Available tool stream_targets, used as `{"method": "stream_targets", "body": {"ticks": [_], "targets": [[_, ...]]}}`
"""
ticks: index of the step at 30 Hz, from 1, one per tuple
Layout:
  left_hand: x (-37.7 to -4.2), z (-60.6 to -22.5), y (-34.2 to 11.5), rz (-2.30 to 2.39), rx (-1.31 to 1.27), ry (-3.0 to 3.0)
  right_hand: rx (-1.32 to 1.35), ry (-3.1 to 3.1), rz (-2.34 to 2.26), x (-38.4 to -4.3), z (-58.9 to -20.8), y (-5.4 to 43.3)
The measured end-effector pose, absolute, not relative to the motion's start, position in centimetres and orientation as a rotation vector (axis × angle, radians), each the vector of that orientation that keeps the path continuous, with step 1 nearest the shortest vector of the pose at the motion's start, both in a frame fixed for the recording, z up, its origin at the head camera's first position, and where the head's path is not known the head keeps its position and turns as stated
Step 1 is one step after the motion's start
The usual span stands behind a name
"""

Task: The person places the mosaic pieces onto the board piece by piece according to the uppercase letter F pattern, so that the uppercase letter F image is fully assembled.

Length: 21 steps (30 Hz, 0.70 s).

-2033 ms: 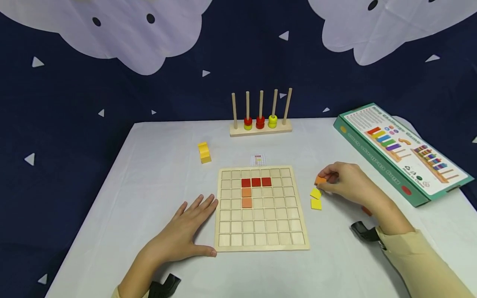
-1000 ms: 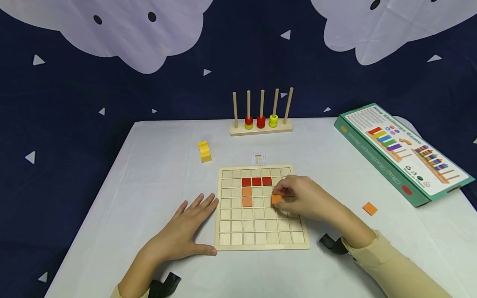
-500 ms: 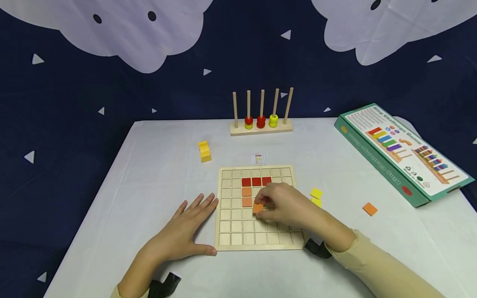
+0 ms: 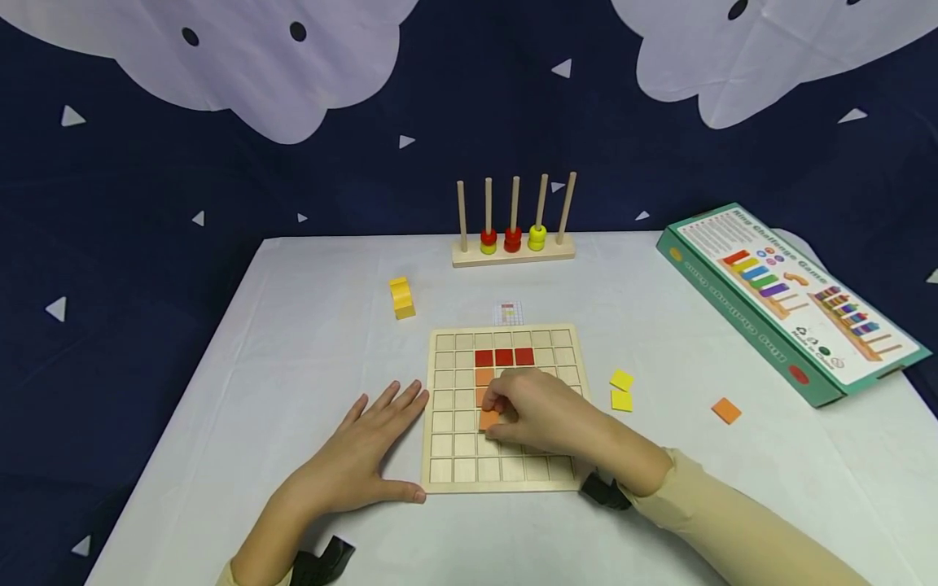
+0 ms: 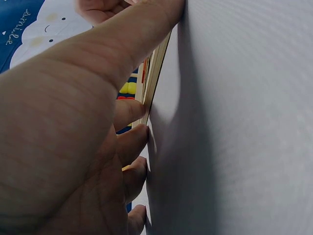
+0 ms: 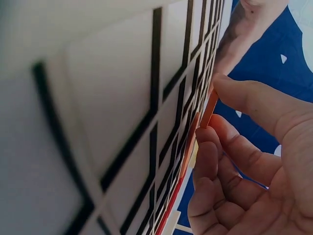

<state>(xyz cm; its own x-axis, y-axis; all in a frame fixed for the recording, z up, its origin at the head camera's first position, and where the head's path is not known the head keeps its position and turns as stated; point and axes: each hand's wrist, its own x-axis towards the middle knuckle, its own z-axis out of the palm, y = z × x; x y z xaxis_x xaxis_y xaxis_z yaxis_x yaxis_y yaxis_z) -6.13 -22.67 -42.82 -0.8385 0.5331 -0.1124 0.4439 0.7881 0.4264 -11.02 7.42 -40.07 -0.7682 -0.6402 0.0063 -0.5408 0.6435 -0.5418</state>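
My right hand [image 4: 538,411] pinches an orange square tile [image 4: 488,420] between thumb and fingers, over the third column of the wooden grid board [image 4: 513,482]. In the right wrist view that orange tile [image 6: 209,108] stands at a slant to the board. Two orange tiles [image 4: 484,377] sit in the cells above it, the lower one partly behind my fingers. A row of three red tiles [image 4: 503,357] lies higher up. My left hand [image 4: 359,460] rests flat on the table with fingers spread, thumb and fingertips at the board's left edge.
Two yellow tiles [image 4: 621,400] and one orange tile [image 4: 726,410] lie right of the board. Behind it are a small pattern card [image 4: 508,313], a yellow block [image 4: 402,299] and a peg stand [image 4: 513,257] with rings. A green game box [image 4: 795,305] lies at the right.
My right hand has picked up an orange tile beside the yellow ones and carried it left across the board to the orange column. The left hand has stayed in place.
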Motion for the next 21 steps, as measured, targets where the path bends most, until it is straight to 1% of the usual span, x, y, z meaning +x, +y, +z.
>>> {"method": "stream_targets", "body": {"ticks": [21], "targets": [[-6.16, -43.03, -22.67, 0.559, 0.756, 2.758, -0.992, 2.709, -0.732, -10.89, -40.22, 6.91]]}}
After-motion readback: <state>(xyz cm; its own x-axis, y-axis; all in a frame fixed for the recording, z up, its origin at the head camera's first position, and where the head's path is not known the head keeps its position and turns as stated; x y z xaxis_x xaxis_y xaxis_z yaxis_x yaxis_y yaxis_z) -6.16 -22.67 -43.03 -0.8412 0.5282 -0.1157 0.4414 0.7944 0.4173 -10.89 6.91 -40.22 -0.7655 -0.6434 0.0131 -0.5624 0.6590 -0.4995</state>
